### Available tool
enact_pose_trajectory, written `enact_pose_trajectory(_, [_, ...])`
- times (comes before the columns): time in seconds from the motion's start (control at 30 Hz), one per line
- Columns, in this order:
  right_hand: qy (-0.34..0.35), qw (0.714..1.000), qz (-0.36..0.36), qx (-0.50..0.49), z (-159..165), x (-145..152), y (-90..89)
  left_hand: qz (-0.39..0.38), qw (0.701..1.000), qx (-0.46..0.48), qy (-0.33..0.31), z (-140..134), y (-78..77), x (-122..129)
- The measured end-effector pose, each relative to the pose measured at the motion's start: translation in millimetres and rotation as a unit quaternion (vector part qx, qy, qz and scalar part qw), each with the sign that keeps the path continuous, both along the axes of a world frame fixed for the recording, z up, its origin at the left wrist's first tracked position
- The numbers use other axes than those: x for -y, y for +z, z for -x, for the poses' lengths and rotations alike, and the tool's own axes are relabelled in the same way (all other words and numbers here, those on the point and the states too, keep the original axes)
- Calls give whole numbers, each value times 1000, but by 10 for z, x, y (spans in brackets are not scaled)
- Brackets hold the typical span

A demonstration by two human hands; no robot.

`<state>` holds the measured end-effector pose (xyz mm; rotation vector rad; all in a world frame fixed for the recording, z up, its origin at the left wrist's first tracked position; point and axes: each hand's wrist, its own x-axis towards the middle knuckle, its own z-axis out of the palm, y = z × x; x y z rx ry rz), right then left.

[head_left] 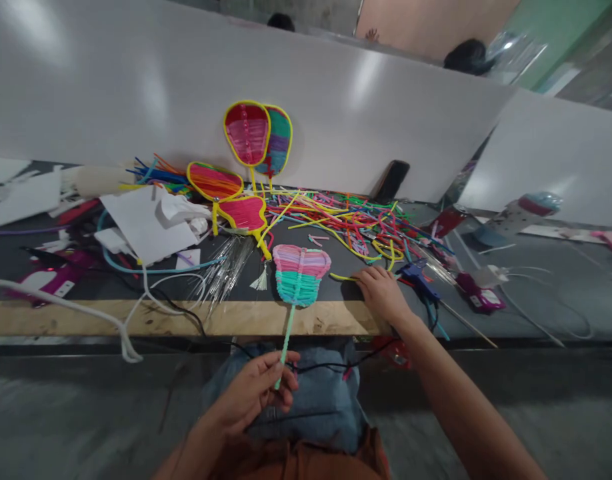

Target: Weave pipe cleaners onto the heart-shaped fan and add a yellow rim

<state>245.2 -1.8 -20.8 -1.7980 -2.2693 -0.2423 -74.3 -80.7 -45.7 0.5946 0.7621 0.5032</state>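
A small hand fan (302,272) made of fuzzy pipe cleaners, striped lilac, pink and turquoise, stands upright over the table's front edge. My left hand (259,390) is closed around the lower end of its pale green handle (288,333), just in front of the table. On the tabletop lies my right hand (383,293), palm down with fingers slightly bent and apart. A yellow pipe cleaner (343,277) reaches to its fingertips; whether they touch it is hidden. Just right of that hand is a blue glue gun (420,281).
Yellow-rimmed fans (247,133) lean against the white partition (326,87). Behind my hands spreads a pile of coloured pipe cleaners (346,220), with a phone (392,181) propped nearby. Paper scraps (141,223), cables and a purple device (56,277) lie left. A black cord (326,365) crosses my lap.
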Motion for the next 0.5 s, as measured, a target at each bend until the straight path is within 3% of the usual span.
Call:
enact_pose_trajectory(0.1, [-2, 987, -15, -158, 158, 96, 30, -1, 1000, 0, -12, 1, 57, -21])
enact_pose_trajectory(0.17, [-27, 945, 22, -326, 358, 205, 24, -6, 1000, 2, -23, -7, 87, -30])
enact_pose_trajectory(0.2, [-36, 907, 89, -409, 482, 265, 14, -7, 1000, 2, -26, -17, 101, -31])
enact_pose_trajectory(0.3, [-35, 733, 284, -617, 869, 415, -18, -13, 999, 7, -33, -87, 146, -25])
enact_pose_trajectory(0.4, [-35, 596, 353, -720, 1157, 454, -11, -36, 998, 21, -45, -213, 209, -18])
enact_pose_trajectory(0.5, [-50, 494, 364, -788, 1287, 403, 37, -54, 996, 36, -62, -348, 272, -13])
